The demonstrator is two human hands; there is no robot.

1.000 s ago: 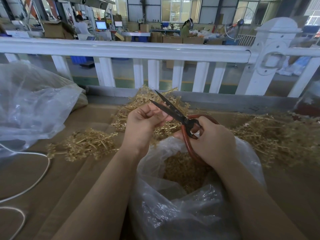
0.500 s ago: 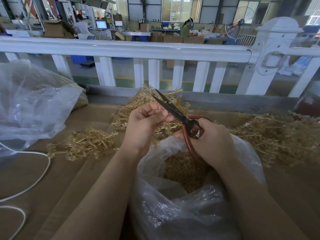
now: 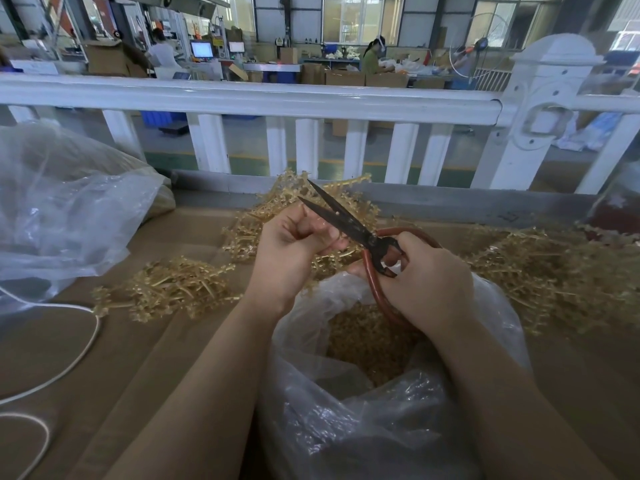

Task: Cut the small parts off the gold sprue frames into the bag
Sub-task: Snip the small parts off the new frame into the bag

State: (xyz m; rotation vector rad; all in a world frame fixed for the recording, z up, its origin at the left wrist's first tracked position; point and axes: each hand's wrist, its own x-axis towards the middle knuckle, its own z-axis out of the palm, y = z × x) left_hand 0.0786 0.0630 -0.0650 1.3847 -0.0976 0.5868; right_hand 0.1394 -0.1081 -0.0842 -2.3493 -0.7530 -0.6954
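A loose heap of gold sprue frames (image 3: 173,292) lay at the left of the cardboard-covered table (image 3: 145,358). The left hand (image 3: 291,254) curled its fingers (image 3: 313,225) round a thin frame, mostly hidden in the fist, just above the open clear plastic bag (image 3: 346,427) of cut parts. The right hand (image 3: 426,289) gripped the red-handled scissors (image 3: 346,225), blades parted. The frames looked light, springy and brittle, best held by the stiffer central runner, close to the cut.
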